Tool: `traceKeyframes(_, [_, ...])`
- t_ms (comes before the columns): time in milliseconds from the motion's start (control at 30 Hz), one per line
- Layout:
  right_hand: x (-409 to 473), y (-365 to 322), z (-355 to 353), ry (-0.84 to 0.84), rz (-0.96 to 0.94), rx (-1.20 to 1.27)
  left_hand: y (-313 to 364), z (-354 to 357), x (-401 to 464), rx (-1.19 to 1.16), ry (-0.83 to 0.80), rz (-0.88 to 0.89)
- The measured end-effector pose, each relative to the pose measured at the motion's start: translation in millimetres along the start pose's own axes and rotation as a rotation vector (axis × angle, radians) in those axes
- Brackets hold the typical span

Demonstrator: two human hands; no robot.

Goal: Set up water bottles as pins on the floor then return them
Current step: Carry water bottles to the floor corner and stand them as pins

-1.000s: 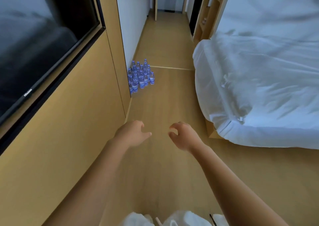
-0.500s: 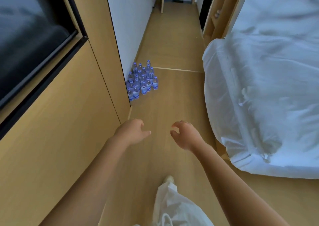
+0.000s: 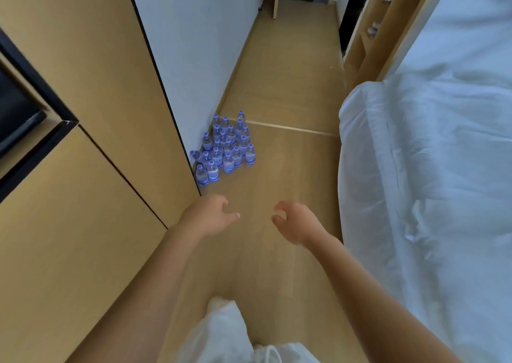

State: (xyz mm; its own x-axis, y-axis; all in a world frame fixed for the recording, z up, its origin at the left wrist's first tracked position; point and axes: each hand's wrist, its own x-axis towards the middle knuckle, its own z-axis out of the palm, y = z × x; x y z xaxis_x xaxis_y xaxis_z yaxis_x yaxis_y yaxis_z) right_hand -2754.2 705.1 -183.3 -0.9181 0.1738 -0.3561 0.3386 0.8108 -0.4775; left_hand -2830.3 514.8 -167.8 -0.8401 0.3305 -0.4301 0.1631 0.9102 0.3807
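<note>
White bed (image 3: 432,168) and wooden cabinet (image 3: 83,224) flank bottles (image 3: 224,149); both hands' fingers loosely curled, empty.

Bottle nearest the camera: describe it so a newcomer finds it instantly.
Follow the wooden cabinet on the left to its far corner, where the bottle cluster stands on the floor. The nearest bottle is the front-left one, tight against that corner, ahead of all others.

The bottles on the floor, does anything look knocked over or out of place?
Nothing stands out. The water bottles stand upright in a tight cluster on the floor beside the wood panel; none looks tipped or spilled.
</note>
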Motion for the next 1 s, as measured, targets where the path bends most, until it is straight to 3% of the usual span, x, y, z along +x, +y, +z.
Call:
traceKeyframes(567, [320.8,-15.2,-87.3,-0.160,0.085,-0.021,34.5,-117.0,335.4,-0.011,-0.079,0.017])
traceKeyframes(800, [427.1,-0.1,-115.2,-0.252,0.123,0.028,37.8,-132.3,435.2,-0.123,-0.092,-0.008])
traceKeyframes(1000, [533.7,29.9,-123.6,-0.373,0.117,0.020,49.8,-122.4,536.2,-0.208,-0.146,-0.131])
